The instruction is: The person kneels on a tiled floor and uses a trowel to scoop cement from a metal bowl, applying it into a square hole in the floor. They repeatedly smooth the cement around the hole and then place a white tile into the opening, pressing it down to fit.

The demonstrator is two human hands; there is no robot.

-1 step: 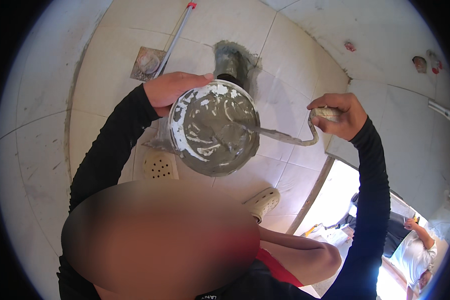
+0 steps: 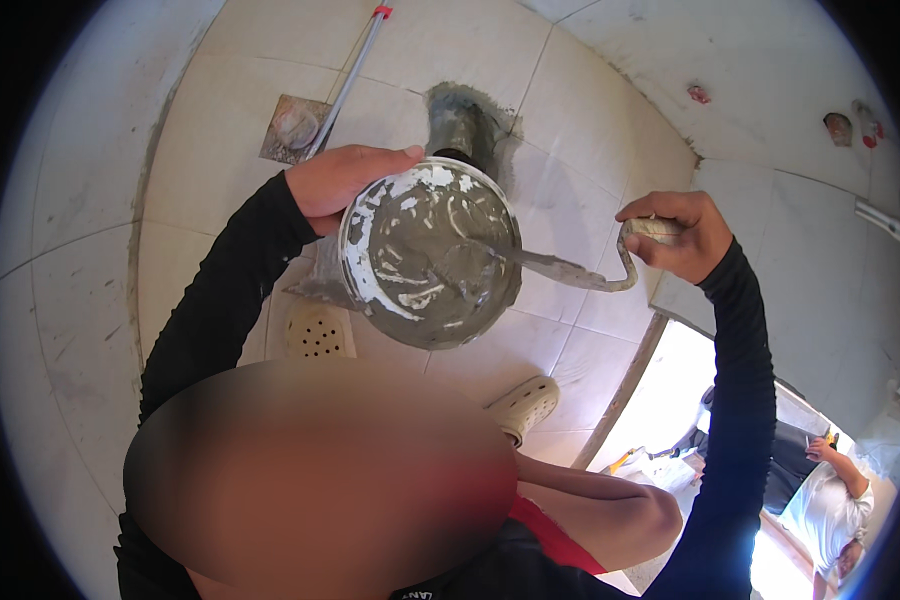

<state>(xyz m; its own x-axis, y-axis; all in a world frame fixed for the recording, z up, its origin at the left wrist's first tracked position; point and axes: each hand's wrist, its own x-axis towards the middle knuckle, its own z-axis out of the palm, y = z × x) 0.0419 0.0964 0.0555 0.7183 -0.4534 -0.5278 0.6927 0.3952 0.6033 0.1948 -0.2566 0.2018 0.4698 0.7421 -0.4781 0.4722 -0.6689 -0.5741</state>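
My left hand (image 2: 342,183) grips the upper left rim of a round bucket (image 2: 346,240), thumb along the top edge and the other fingers hidden behind its side. Wet grey mortar (image 2: 435,262) lies in the bucket, with white patches smeared on the inner wall. Closed round a trowel's pale handle, my right hand (image 2: 678,235) is to the right of the bucket. The trowel (image 2: 560,268) reaches left over the rim, its tip sunk in the mortar. Just beyond the bucket is a hole in the floor patched with grey cement (image 2: 460,115).
A metal pole (image 2: 355,75) with a red end lies near a square floor opening (image 2: 295,128). My feet in beige clogs (image 2: 526,408) rest on the tiled floor (image 2: 600,130). At lower right, another person (image 2: 830,515) is beyond a bright doorway (image 2: 660,400). Red fittings (image 2: 700,94) are at the wall.
Almost nothing differs. The bucket has shifted very slightly, and my right hand with the trowel is a touch lower.
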